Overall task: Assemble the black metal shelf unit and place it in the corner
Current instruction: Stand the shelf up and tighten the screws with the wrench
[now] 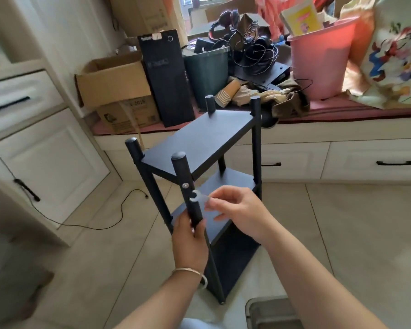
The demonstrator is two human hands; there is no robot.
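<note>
Standing upright on the pale tiled floor (342, 233) at the centre of the frame, the black metal shelf unit with flat dark boards and round posts (199, 141) looks nearly put together: three boards sit between four capped posts, and it is not yet in any corner. The left hand (190, 241) wraps its grip round the near front post (186, 191) below the top board, most likely to steady the frame so it does not twist or tip while a fastener is worked. Just above that hand a silver bolt head (185, 185) shows on the post. The right hand (237, 210) pinches a small flat silver open-ended spanner (198, 197) between thumb and fingertips, its open end at the post just below the bolt; holding it so far out on the handle suggests leverage for tightening, though blur hides the exact contact. A thin gold bangle (192, 273) sits on the left wrist.

Behind the unit, along the upper half of the frame, a low cream window seat with drawers (294, 160) carries a black computer tower (166, 79), an open brown cardboard box (112, 79), a dark green bin (207, 67), tangled black cables (259, 55) and a pink plastic bucket (320, 58). White cabinets (33, 129) fill the left edge, with a black cord (105, 222) trailing across the floor.
</note>
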